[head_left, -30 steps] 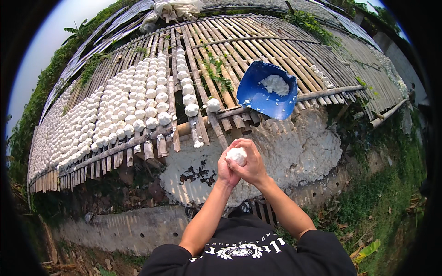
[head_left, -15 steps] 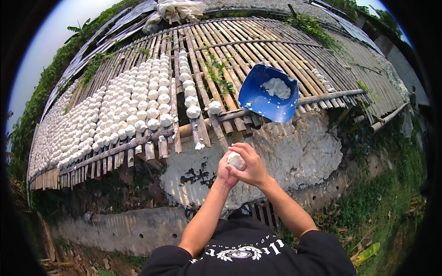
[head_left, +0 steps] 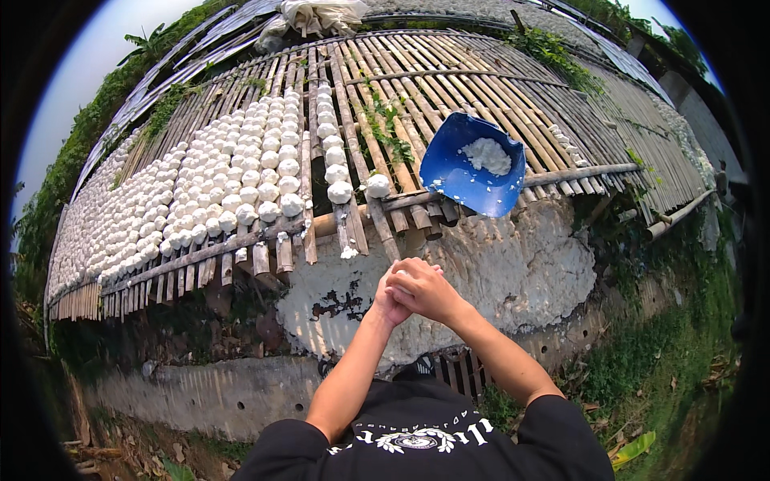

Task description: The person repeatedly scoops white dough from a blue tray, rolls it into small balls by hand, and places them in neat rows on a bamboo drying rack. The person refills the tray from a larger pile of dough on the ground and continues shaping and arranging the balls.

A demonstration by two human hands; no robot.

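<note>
In front of my body, my left hand point(head_left: 387, 300) and my right hand point(head_left: 427, 286) are clasped together around a white dough-like ball. The right palm and fingers lie over the top, so the ball is almost wholly hidden. Beyond my hands, a single white ball point(head_left: 378, 186) rests at the near edge of the bamboo rack point(head_left: 449, 82). To its right sits a blue plastic scoop point(head_left: 440, 164), cut open on one side, with a lump of crumbly white paste point(head_left: 488, 156) in it.
Rows of white balls point(head_left: 249, 178) cover the rack's left part. A bamboo pole point(head_left: 573, 171) runs along its near edge. Below lies ground crusted with dried white paste point(head_left: 513, 276), then a low concrete wall point(head_left: 216, 398). Green vines point(head_left: 389, 128) poke through the slats.
My right hand has closed over the top of the white ball, which showed between my hands before. The view has shifted slightly; the scoop and the rows of balls stay in place.
</note>
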